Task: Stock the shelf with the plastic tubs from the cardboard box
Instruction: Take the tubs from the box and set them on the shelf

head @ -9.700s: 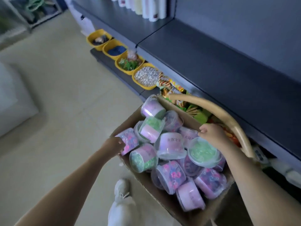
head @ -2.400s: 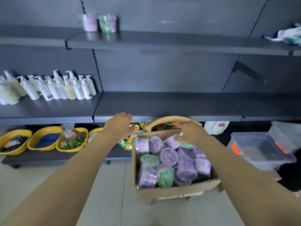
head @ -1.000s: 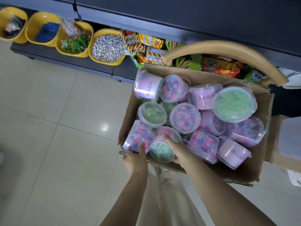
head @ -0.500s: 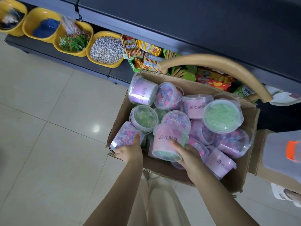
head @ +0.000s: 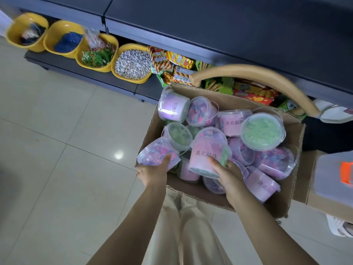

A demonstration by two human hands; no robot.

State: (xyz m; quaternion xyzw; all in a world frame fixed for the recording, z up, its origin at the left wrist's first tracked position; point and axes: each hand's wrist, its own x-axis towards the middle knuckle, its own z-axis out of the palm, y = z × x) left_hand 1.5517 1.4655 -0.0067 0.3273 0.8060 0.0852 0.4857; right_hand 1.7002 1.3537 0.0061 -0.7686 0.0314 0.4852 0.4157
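Left hand [head: 152, 174]: reaching to the box's near-left corner, fingers curled under a clear plastic tub of pink and blue beads [head: 155, 152], thumb on top.
Right hand [head: 228, 177]: palm cupping a pink-labelled clear tub [head: 207, 155], which is tilted over the pile.
Brown cardboard box [head: 284, 203]: heaped with tubs, standing just before the dark shelf [head: 210, 25].

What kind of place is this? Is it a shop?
Probably a small shop: long dark shelves, snack packets and yellow bowls of goods on the bottom one, and a box full of matching tubs to stock.
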